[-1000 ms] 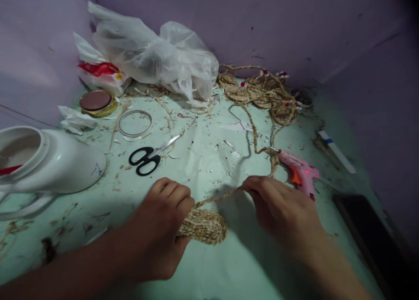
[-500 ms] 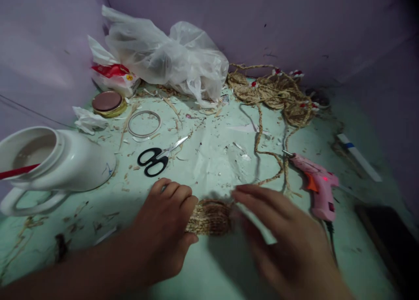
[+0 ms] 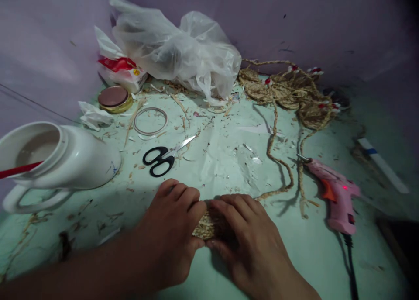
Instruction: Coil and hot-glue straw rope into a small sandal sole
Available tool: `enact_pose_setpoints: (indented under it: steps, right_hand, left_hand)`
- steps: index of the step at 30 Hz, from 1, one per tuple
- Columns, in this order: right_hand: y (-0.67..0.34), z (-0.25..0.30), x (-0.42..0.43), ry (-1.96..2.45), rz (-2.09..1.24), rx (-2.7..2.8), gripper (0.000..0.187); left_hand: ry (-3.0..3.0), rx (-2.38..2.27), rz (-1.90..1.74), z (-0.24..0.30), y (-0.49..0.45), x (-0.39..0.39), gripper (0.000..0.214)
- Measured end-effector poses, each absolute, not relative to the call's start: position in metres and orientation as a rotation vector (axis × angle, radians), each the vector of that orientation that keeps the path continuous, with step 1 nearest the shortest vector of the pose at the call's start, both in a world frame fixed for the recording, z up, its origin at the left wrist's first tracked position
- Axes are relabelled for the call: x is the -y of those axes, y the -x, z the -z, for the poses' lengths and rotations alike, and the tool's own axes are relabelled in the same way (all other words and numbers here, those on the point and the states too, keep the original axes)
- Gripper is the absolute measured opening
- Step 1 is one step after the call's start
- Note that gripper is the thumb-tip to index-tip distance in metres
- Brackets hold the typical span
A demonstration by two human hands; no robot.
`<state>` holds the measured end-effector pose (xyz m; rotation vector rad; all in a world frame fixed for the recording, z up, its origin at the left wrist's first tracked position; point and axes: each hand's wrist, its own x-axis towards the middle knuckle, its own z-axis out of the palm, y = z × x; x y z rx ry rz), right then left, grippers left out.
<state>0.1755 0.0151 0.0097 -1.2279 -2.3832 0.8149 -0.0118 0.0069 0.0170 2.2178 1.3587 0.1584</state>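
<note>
Both my hands meet over a small coil of braided straw rope (image 3: 204,227) lying on the pale green surface near its front. My left hand (image 3: 170,230) is curled around the coil's left side. My right hand (image 3: 244,239) lies over its right side, fingers bent and pressing on it. Most of the coil is hidden under my fingers. A loose length of the same straw rope (image 3: 278,160) trails from near my right hand back to a tangled pile of rope and woven discs (image 3: 288,92) at the far right.
A pink glue gun (image 3: 334,191) with a black cord lies right of my hands. Black scissors (image 3: 162,158), a metal ring (image 3: 150,121), a round tin (image 3: 114,98), a white jug (image 3: 59,158) on its side and a plastic bag (image 3: 180,51) lie behind. Straw scraps litter the surface.
My right hand let the rope strand drop and came left onto the coil, meeting my left hand. The camera view shifted slightly right.
</note>
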Motion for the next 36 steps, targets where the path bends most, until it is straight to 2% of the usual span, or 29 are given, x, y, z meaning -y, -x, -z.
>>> enact_pose_setpoints:
  steps: [9,22,24,29,36]
  right_hand:
    - [-0.169,-0.017,-0.025,1.290,-0.926,2.443,0.030]
    - [-0.167,-0.018,-0.027,1.310,-0.950,2.439,0.031]
    - [-0.169,-0.016,-0.026,1.311,-0.947,2.429,0.036]
    - [-0.178,-0.013,-0.023,1.255,-0.981,2.390,0.062]
    - [-0.175,-0.013,-0.021,1.266,-0.956,2.392,0.042]
  left_hand:
    - [-2.201,-1.307,-0.203,-0.018,0.013,-0.011,0.021]
    - [-2.223,-1.296,-0.174,-0.022,0.012,-0.014,0.022]
    - [-2.224,-1.304,-0.180,-0.022,0.012,-0.014,0.023]
    - [-2.219,-1.290,-0.177,-0.023,0.012,-0.015,0.028]
    - [-2.226,-1.264,-0.151,-0.023,0.013,-0.016,0.022]
